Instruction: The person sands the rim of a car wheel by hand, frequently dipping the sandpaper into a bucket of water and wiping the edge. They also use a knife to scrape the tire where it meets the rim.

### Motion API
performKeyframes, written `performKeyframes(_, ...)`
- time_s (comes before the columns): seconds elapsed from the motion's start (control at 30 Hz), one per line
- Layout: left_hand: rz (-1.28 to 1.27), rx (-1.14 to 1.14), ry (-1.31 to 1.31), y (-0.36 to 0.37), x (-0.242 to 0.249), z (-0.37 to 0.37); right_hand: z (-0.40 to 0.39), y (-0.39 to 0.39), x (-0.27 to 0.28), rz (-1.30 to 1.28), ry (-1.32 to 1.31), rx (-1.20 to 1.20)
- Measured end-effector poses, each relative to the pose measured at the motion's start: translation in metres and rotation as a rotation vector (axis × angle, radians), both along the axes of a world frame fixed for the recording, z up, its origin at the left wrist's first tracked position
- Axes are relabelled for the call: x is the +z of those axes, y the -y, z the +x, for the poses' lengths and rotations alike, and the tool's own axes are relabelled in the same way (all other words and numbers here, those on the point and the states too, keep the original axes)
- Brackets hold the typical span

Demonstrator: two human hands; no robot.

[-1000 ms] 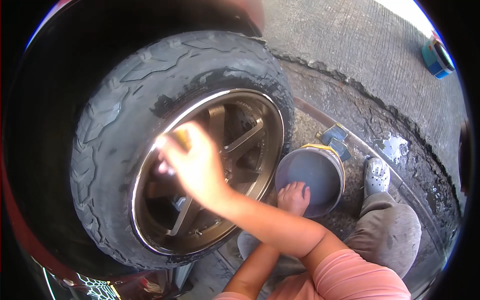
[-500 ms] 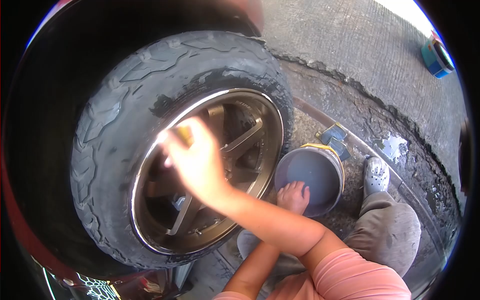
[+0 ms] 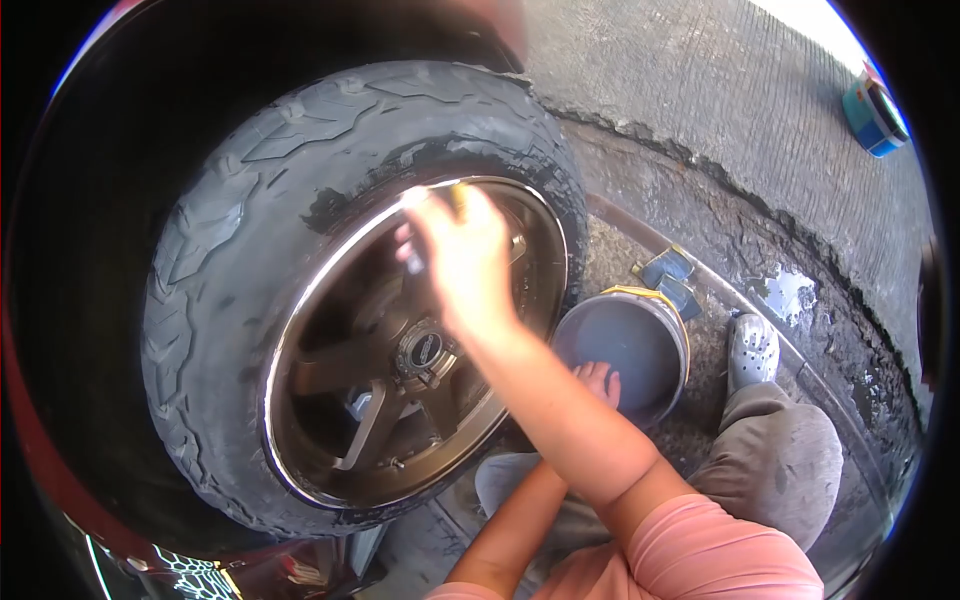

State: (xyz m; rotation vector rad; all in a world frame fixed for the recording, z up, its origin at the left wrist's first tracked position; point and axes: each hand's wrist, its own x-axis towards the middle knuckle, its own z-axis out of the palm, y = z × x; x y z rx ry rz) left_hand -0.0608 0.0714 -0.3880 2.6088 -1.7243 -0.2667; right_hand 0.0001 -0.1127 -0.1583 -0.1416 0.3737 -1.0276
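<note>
A truck-like tyre [image 3: 235, 300] with a bronze spoked rim [image 3: 345, 375] fills the left and middle of the view. My right hand [image 3: 462, 245] is at the rim's upper edge, its fingers closed around a small yellow piece [image 3: 460, 198] that looks like a sponge; motion blur hides its details. Lower right of the wheel stands a bucket [image 3: 685, 350] of greyish water. My left hand [image 3: 598, 382] grips the bucket's near side, fingers over its rim, partly hidden behind my right forearm.
Blue-grey flat pieces [image 3: 670, 275] lie beside the bucket. My foot in a light clog [image 3: 752, 350] is to its right. Farther off are cracked concrete, a small puddle [image 3: 790, 295] and a blue-green container [image 3: 873, 120]. The dark wheel arch [image 3: 90, 250] surrounds the tyre.
My right hand has swept up and to the right along the rim's edge with the yellow piece, uncovering the centre cap. My left hand stays at the bucket.
</note>
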Motion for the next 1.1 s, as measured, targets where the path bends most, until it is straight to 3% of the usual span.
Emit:
performKeyframes(0.1,-0.018,0.002,-0.002,0.000,0.001,-0.002,0.007,-0.004,0.001,0.124,0.045,-0.061)
performKeyframes(0.2,0.032,0.024,-0.020,0.001,0.009,-0.004,0.002,-0.030,0.033,-0.023,0.083,0.050)
performKeyframes(0.27,0.039,0.020,-0.033,0.003,0.011,-0.004,-0.003,-0.021,0.020,-0.062,0.063,0.048)
performKeyframes(0.33,-0.134,-0.049,0.018,-0.017,-0.026,0.006,0.002,0.002,-0.009,0.023,-0.017,-0.055)
performKeyframes(0.43,-0.206,0.000,-0.055,-0.014,-0.022,-0.001,-0.008,0.019,-0.039,0.140,-0.021,-0.064)
performKeyframes(0.57,-0.174,-0.053,-0.001,-0.018,-0.025,0.003,-0.025,-0.019,-0.041,-0.177,-0.126,-0.009)
performKeyframes(0.67,-0.009,0.039,-0.106,-0.002,0.001,-0.001,-0.027,-0.027,-0.044,-0.698,-0.824,0.042)
performKeyframes(0.7,-0.050,0.031,-0.127,-0.004,-0.003,-0.001,-0.022,-0.028,-0.049,-0.805,-0.902,-0.021)
performKeyframes(0.77,-0.132,0.013,-0.164,-0.012,-0.020,0.004,-0.023,-0.019,-0.042,-0.850,-1.006,0.046)
performKeyframes(0.87,-0.215,-0.050,0.016,-0.021,-0.036,0.006,-0.022,-0.018,-0.031,-0.862,-1.063,0.113)
performKeyframes(0.93,-0.085,-0.012,-0.026,-0.007,-0.012,0.003,-0.021,-0.021,-0.024,-0.859,-1.034,0.175)
performKeyframes(1.07,-0.038,0.011,-0.009,-0.001,0.002,-0.001,-0.016,-0.046,0.000,-1.037,-1.059,0.013)
performKeyframes(1.1,-0.050,0.003,0.002,-0.001,0.002,-0.001,-0.015,-0.054,0.005,-1.090,-1.083,-0.121)
